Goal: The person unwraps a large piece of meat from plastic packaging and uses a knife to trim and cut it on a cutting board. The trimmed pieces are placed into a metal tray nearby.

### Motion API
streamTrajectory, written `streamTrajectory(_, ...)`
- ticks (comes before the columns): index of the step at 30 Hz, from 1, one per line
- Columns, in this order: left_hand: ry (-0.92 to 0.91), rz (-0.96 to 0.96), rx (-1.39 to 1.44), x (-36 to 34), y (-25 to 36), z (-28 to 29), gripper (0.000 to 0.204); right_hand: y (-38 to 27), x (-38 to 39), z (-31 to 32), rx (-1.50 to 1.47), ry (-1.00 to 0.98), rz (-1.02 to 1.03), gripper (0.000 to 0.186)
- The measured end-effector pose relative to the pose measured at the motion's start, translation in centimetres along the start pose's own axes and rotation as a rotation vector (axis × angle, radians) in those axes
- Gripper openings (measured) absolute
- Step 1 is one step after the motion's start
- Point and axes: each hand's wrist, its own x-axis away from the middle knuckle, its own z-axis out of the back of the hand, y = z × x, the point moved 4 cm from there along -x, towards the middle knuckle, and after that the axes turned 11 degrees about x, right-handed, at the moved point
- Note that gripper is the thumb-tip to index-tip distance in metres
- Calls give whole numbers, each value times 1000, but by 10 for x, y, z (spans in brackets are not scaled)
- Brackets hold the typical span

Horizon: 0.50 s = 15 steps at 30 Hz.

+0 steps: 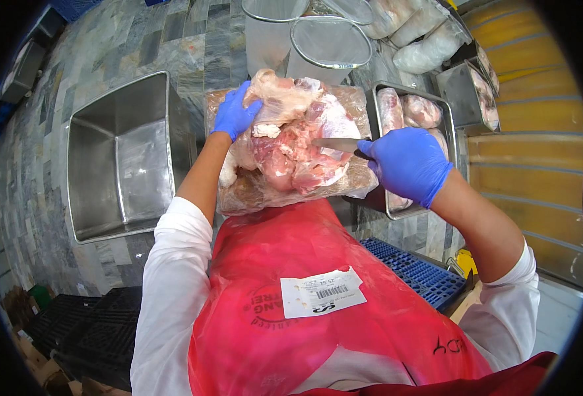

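A large piece of raw meat [291, 148], pink with pale fat and skin, lies on a plastic-wrapped block [245, 195] in front of me. Gloved in blue, my left hand [235, 113] grips the pale flap at the meat's upper left, fingers curled over it. My right hand [407, 162], also in a blue glove, is closed round the dark handle of a knife [339, 144]. The blade points left and its tip meets the middle of the meat. Whether the tip is sunk into the flesh, I cannot tell.
A deep steel tub [120, 165] stands at left. On the right, a steel bin [451, 125] holds wrapped meat pieces [422, 111]. Clear bags on metal hoops [331, 41] stand beyond the block. A blue plastic pallet [417, 270] lies low on the right, black pallets [100, 330] lower left.
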Motion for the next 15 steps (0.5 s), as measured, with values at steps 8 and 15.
streamTrajectory(8, 59, 16, -8, -3, -22, -6, 69, 26, 29, -79, -293, -112, -106, 47)
streamTrajectory(15, 57, 96, -81, -10, -4, -5, 65, 37, 54, -160, -494, -78, -170, 56)
